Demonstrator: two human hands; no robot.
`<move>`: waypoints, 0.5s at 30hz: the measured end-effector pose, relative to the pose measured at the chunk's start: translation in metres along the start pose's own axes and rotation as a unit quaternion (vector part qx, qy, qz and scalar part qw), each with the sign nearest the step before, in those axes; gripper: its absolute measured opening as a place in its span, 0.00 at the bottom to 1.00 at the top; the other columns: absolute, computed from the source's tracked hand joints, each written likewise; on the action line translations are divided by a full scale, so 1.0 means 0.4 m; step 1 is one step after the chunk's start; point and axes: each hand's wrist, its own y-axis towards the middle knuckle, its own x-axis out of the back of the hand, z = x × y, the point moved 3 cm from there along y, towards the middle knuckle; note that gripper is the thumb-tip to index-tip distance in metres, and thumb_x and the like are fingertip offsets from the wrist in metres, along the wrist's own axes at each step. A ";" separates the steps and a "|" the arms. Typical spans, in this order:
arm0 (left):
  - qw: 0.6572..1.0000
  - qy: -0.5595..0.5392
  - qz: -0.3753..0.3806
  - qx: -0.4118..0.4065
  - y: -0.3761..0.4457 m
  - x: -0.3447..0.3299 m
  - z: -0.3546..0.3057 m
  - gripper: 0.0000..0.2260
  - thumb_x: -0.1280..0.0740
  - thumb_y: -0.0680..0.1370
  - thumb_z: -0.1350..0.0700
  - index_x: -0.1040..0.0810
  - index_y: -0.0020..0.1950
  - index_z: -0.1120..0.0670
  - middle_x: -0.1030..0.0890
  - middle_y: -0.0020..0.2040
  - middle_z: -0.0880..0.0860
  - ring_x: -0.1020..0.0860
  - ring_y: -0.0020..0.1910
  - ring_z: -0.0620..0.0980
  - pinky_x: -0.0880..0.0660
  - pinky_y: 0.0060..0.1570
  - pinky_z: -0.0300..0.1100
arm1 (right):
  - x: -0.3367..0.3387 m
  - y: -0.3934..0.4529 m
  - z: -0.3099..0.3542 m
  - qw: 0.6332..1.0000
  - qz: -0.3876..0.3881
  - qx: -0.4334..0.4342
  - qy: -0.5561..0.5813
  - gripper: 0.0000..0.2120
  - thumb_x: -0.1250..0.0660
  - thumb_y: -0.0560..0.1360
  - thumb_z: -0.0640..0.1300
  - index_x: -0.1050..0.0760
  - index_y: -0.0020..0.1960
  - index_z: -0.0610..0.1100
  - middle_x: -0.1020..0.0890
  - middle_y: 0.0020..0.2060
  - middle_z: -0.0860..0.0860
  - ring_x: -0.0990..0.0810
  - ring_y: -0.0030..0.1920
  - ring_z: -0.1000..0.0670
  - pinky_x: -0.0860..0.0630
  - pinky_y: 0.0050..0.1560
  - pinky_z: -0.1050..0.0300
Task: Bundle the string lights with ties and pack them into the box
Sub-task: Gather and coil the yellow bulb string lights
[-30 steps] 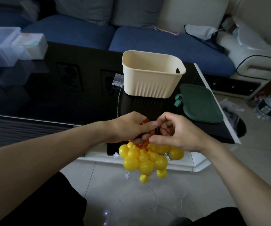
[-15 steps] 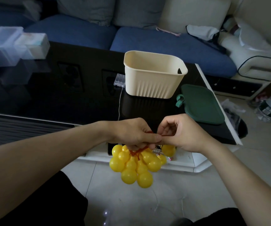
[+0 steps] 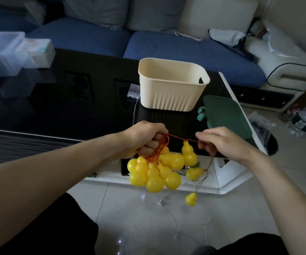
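- While the left hand [image 3: 144, 138] curls tight around gathered red cord [image 3: 159, 150], a cluster of yellow gourd lights [image 3: 156, 172] hangs beneath it, off the table's near edge.
- Right hand [image 3: 220, 142] pinches the cord stretched between both hands; two gourds dangle below.
- Cream box [image 3: 172, 89] stands on the black table [image 3: 56, 107], green lid [image 3: 226, 115] beside it.

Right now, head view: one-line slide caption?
Left hand grips bunched yellow gourd lights; right hand pinches their red cord.
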 end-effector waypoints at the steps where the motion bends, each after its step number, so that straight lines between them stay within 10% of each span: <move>1: 1.000 -0.004 -0.009 0.000 0.002 0.004 0.000 0.22 0.39 0.81 0.53 0.37 0.27 0.50 0.40 0.23 0.49 0.44 0.20 0.45 0.47 0.20 0.35 | 0.009 0.000 -0.006 1.000 -0.015 -0.007 -0.008 0.18 0.33 0.79 0.51 0.20 0.34 0.44 0.26 0.27 0.50 0.27 0.32 0.51 0.30 0.41 0.51; 15: 0.993 -0.115 -0.034 -0.007 0.010 -0.003 0.000 0.17 0.46 0.84 0.53 0.31 0.37 0.56 0.22 0.30 0.57 0.23 0.27 0.54 0.28 0.30 0.42 | -0.108 -0.008 0.067 0.969 -0.042 0.133 -0.202 0.06 0.31 0.78 0.45 0.19 0.49 0.56 0.22 0.40 0.58 0.22 0.39 0.60 0.31 0.37 0.71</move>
